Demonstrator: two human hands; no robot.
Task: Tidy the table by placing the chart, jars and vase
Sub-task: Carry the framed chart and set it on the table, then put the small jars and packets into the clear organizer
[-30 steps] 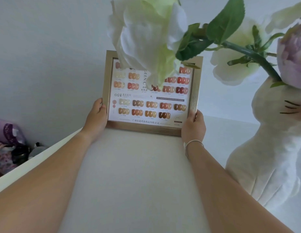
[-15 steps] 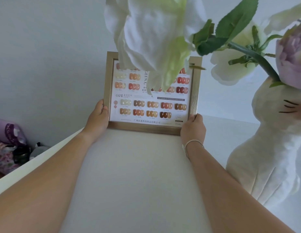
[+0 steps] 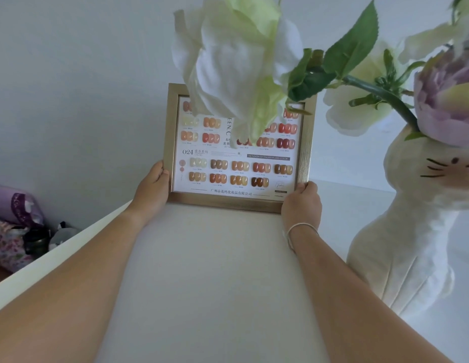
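Observation:
A framed nail-colour chart (image 3: 238, 169) in a pale gold frame stands upright at the back of the white table (image 3: 215, 271), against the wall. My left hand (image 3: 152, 189) grips its lower left edge. My right hand (image 3: 301, 205), with a thin bracelet at the wrist, grips its lower right corner. A white cat-shaped vase (image 3: 408, 231) stands on the table to the right, close to my right forearm. Its white flower (image 3: 236, 66) hangs in front of the chart's top half and hides it. No jars are in view.
A purple flower (image 3: 448, 106) and green leaves (image 3: 351, 51) lean out of the vase at the upper right. Beyond the table's left edge, lower down, lie purple and floral bags (image 3: 10, 231) and a dark bottle (image 3: 35, 242). A plain white wall rises behind.
The white flower has swung a little lower and looms larger across the chart. My right hand has slid slightly down the frame's corner. The chart stays upright at the wall.

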